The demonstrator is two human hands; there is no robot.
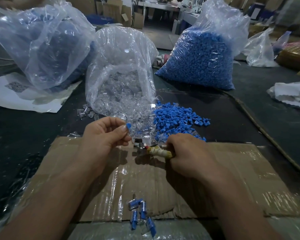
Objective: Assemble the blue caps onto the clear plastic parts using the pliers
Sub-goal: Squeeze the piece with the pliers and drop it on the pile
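I am pinching one blue cap (128,125) between the thumb and forefinger of my left hand (102,134), lifting it clear of the desk (24,127) so its round face is pointing up and away from me. My right hand (185,153) is curling round the tape-wrapped handles of the pliers (156,149), with the metal head lying low on the cardboard (232,170) just beside the left fingers. I judge that I am holding the two this close so the cap can go straight to the tool with little travel.

The loose blue caps (177,116) and the clear parts (139,125) spilling from the open bag (121,80) are lying just beyond both hands, within easy reach. The finished pieces (142,212) are lying near me on the cardboard, well apart from the stock, probably so they are not getting mixed back in. A full bag of caps (201,61) is standing farther back.

My own fingers are hiding whether a clear part is already sitting under the pinched cap. The pliers' head is blurring into the clear plastic around it, so I cannot tell whether it is gripping anything or how far it is gaping. The right fingertips are tucking out of sight under the handles.
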